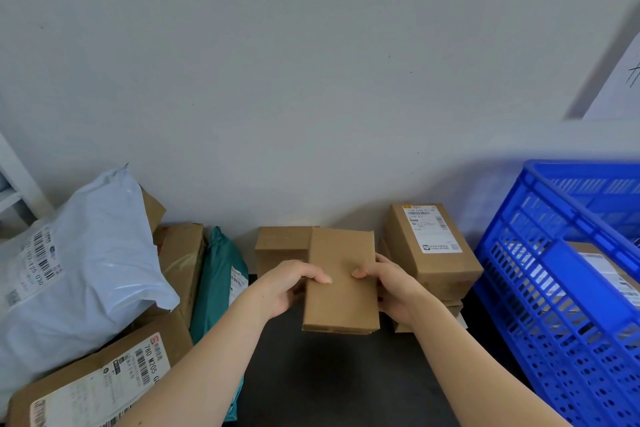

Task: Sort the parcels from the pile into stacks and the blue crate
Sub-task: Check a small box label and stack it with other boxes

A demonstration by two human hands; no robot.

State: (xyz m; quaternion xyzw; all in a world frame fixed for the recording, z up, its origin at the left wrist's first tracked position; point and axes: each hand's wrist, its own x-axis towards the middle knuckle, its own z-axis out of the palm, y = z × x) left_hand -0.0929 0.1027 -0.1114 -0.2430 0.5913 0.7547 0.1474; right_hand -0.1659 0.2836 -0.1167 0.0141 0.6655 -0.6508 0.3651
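Observation:
I hold a small plain cardboard box (341, 282) above the dark table, in the middle of the view. My left hand (289, 288) grips its left side and my right hand (393, 288) grips its right side, thumbs on top. Behind it against the wall sits another brown box (280, 242). To the right is a stack of labelled boxes (429, 246). The blue crate (568, 288) stands at the far right with a labelled parcel (602, 270) inside. The pile at the left holds a white poly bag (79, 263), a teal mailer (220, 281) and cardboard boxes (110, 374).
A pale wall rises close behind the table. The dark tabletop (332, 378) shows between my forearms. A white frame (17, 184) stands at the far left edge, and a paper sheet (620, 87) hangs at the upper right.

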